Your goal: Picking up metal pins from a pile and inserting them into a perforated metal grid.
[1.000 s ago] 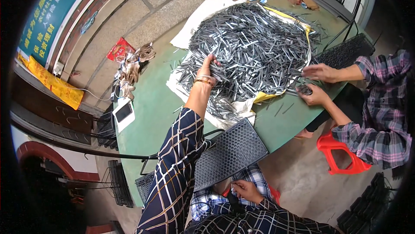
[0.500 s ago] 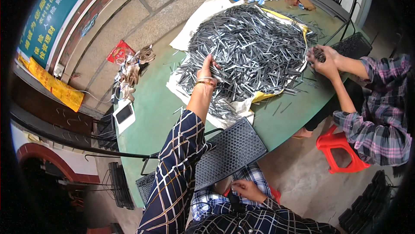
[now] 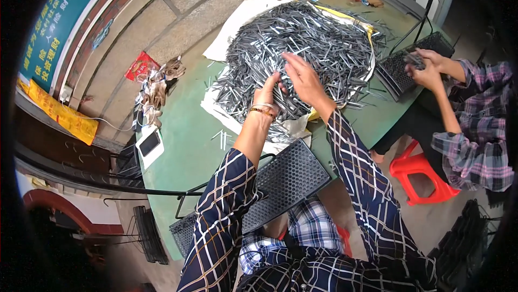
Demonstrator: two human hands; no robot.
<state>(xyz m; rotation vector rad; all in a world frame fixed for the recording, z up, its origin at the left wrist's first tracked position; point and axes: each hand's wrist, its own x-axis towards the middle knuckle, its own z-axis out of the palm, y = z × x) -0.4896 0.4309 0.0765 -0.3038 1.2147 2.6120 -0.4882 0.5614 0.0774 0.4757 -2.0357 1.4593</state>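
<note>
A large heap of thin grey sticks [image 3: 307, 38], dark and silvery, lies on a white sack [image 3: 237, 28] spread over the green table. My left hand [image 3: 266, 93], with bracelets at its wrist, is at the near side of the heap, thumb up and fingers curled around some sticks, partly hidden. Close to its right, my right hand [image 3: 306, 80] reaches over the heap with its fingers stretched out and apart. Nearer me, a black tray [image 3: 291, 181] full of small round holes slants across the table edge, partly covered by my left sleeve.
At the right a co-worker's hands [image 3: 429, 70] hold a dark bundle beside another black tray [image 3: 396, 73]. A red stool [image 3: 402, 170] stands below. Gloves [image 3: 156, 90] and a white-framed device [image 3: 151, 145] lie on the table's left. A black bar [image 3: 151, 190] crosses the near left.
My right hand has come up from my lap to the heap, beside my left hand. The co-worker's hands have moved right and away from the heap with their bundle.
</note>
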